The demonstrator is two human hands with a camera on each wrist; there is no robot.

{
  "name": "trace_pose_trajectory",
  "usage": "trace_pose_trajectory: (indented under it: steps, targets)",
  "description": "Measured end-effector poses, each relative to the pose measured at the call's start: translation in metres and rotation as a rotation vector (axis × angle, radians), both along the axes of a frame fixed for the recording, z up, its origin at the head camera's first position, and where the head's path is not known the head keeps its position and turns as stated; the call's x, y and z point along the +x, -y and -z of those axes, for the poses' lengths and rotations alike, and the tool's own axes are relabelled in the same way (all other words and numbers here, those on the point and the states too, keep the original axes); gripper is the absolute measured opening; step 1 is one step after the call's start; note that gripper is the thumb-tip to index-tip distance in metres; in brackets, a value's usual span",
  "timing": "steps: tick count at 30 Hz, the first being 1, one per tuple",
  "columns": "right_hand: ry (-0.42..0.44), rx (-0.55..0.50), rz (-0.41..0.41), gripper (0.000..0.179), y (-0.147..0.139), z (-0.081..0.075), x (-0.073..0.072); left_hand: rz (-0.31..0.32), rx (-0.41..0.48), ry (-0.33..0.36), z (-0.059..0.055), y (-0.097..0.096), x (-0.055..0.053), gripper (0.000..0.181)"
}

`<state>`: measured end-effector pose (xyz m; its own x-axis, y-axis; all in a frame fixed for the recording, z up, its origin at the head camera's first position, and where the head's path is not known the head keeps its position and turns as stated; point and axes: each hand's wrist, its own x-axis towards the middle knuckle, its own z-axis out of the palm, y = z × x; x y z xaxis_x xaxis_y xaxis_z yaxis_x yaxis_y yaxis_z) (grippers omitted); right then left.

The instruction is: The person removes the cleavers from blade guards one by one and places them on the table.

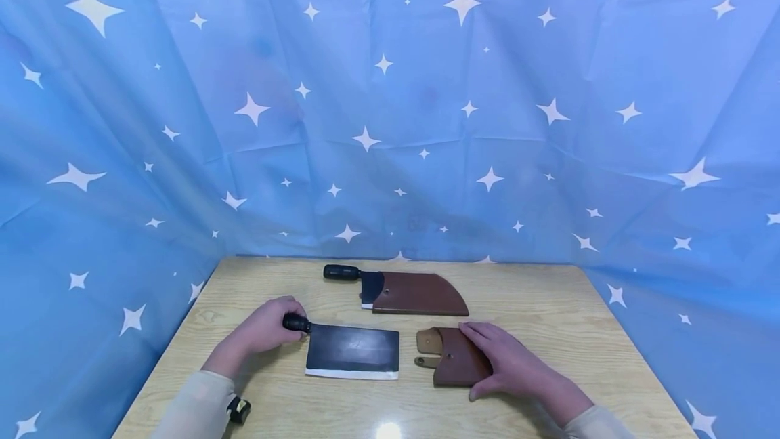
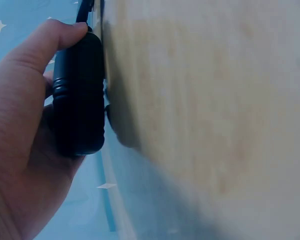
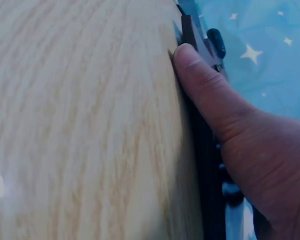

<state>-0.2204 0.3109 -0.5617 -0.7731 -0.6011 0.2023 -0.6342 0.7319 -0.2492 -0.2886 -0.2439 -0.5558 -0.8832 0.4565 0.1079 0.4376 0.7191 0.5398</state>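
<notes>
A cleaver (image 1: 352,349) with a dark rectangular blade and a bright edge lies flat on the table, its edge facing the near side. My left hand (image 1: 271,327) holds its black handle (image 2: 80,100), the thumb set near the blade end. To the right of the blade, apart from it, lies a brown leather sheath (image 1: 460,361) with its tan flap and snap strap toward the cleaver. My right hand (image 1: 512,364) grips the sheath's right end across its width, fingers at the far edge and thumb (image 3: 210,87) at the near edge.
Farther back on the wooden table (image 1: 518,290) lies a second cleaver, its black handle (image 1: 341,272) pointing left and its blade mostly inside a brown sheath (image 1: 420,293). A blue curtain with white stars (image 1: 390,154) hangs behind and at both sides.
</notes>
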Motion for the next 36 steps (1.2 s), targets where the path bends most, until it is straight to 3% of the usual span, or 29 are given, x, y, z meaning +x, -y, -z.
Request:
trace_pose_trajectory:
  steps: [6,14,24,29,36]
  targets:
    - [-0.013,-0.005,-0.002,0.129,0.000,0.001,0.000,0.002,0.002,0.015,-0.003,-0.001,0.000,0.023]
    - [0.056,-0.017,0.015,0.132,0.000,0.002,0.000,0.031,0.020,0.048,-0.003,-0.003,0.000,0.026]
    - [0.018,-0.111,0.051,0.114,0.006,-0.013,-0.003,-0.045,0.074,0.093,-0.008,-0.010,-0.007,0.033]
    - [-0.024,-0.114,0.097,0.103,0.011,-0.021,-0.015,-0.056,0.085,0.030,-0.015,-0.022,-0.015,0.027]
    - [-0.073,-0.106,0.121,0.087,0.027,-0.029,-0.044,-0.020,0.048,-0.069,-0.024,-0.047,-0.038,0.035]
